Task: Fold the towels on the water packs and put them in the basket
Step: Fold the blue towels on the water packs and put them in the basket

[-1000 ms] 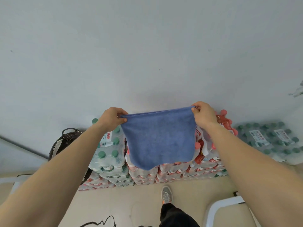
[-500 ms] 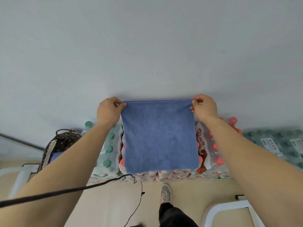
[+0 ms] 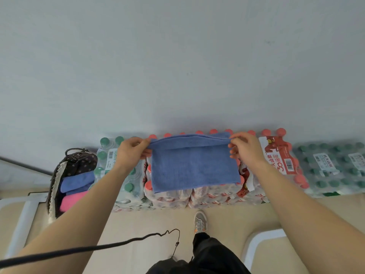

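Shrink-wrapped packs of red-capped and green-capped water bottles [image 3: 276,155] lined a pale wall. One blue terry towel [image 3: 193,169] was draped over the red-capped packs, its far edge doubled over. One dark woven basket [image 3: 76,161], at the left, held one blue folded towel [image 3: 78,180] and one pink folded towel [image 3: 72,200]. Two hands pinched the blue terry towel's far corners between thumb and fingers: the left hand [image 3: 130,153] and the right hand [image 3: 246,149].

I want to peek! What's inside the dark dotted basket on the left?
Inside the dark dotted fabric basket lie a folded blue towel and a folded pink towel, side by side. Whatever sits beneath them, and the basket's bottom, is covered.
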`<state>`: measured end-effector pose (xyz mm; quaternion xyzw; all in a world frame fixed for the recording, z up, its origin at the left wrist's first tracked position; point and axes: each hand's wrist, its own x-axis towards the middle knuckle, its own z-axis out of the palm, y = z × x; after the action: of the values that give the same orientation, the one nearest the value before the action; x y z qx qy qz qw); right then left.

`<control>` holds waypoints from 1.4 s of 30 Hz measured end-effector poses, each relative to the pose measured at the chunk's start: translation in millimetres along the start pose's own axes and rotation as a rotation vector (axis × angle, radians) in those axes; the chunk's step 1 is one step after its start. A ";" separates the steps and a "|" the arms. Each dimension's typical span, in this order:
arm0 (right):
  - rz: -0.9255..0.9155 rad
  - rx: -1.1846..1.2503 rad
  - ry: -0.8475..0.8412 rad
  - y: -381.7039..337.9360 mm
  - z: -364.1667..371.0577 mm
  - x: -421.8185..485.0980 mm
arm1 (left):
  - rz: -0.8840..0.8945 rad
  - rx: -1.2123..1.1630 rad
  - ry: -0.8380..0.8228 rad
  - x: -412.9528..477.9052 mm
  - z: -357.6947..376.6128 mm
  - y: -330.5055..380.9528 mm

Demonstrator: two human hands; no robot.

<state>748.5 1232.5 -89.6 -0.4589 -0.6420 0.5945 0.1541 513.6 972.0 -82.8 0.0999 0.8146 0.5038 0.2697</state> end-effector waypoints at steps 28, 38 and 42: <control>-0.228 -0.941 0.176 64.5 12.1 -54.7 | 0.192 1.084 -0.218 -45.7 25.6 -42.5; -0.520 -1.232 -0.282 61.9 106.2 -12.7 | 0.719 0.939 -0.199 -19.1 115.7 -50.8; -0.528 -1.281 -0.214 78.3 90.3 -8.0 | 0.551 1.032 -0.140 -21.0 123.0 -74.5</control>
<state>717.5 1160.1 -179.8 -0.2271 -0.9677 0.0836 -0.0713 605.7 1022.0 -183.5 0.4592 0.8787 0.0859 0.0987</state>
